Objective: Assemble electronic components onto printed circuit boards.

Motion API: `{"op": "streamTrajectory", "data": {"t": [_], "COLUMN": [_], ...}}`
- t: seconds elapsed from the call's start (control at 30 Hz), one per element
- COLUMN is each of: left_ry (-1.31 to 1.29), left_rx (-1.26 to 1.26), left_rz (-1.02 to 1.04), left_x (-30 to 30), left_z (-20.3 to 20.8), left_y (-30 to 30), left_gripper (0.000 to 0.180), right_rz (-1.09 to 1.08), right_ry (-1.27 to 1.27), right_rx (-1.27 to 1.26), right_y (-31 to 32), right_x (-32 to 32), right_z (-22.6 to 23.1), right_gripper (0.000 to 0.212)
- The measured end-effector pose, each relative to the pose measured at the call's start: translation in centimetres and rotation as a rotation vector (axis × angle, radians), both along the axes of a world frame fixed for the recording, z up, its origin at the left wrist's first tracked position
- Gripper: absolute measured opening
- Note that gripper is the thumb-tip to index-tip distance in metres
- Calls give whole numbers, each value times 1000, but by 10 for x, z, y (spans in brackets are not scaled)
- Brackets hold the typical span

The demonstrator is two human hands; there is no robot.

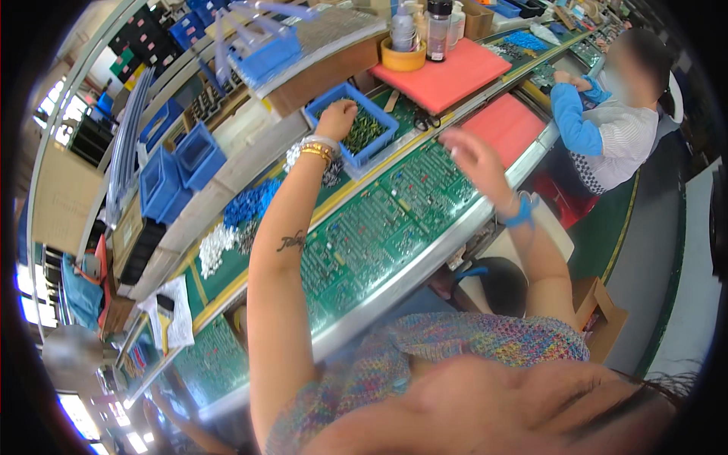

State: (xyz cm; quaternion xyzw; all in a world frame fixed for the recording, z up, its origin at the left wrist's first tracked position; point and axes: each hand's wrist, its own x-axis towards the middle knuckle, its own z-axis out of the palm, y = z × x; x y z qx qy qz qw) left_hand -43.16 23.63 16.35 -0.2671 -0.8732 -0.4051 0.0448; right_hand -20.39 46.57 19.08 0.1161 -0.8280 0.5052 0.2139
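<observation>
The left hand curls over a blue bin of slender green parts at twelve o'clock, its grip impossible to tell; the right hand, loosely open, hovers at two, near green circuit boards. The bin sits beside the boards, presumably for short reaches.

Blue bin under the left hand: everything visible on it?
The blue bin is rectangular, open-topped, apparently plastic, and sits upright beyond the circuit boards. It holds a loose pile of small, thin green components. The left hand overlaps its left side; whether it touches the bin is unclear.
</observation>
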Motion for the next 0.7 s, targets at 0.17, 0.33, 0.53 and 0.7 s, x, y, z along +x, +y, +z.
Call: {"op": "streamTrajectory", "data": {"t": [0.17,0.33,0.53,0.7], "left_ry": [499,366,221,167], "left_rx": [34,-47,-178,-97], "left_rz": [-269,-172,161,339], "left_x": [29,128,184,196], "left_z": [5,38,17,28], "left_y": [8,-75,-188,-198], "left_gripper": [24,13,15,17], "right_rz": [-301,-667,-591,-634], "right_ry": [114,151,185,303], "right_rx": [-108,-25,-129,-191], "right_y": [127,173,173,168], "right_x": [-177,-318,-370,-351], "right_z": [-5,-24,-31,-20], "right_gripper": [60,88,73,69]}}
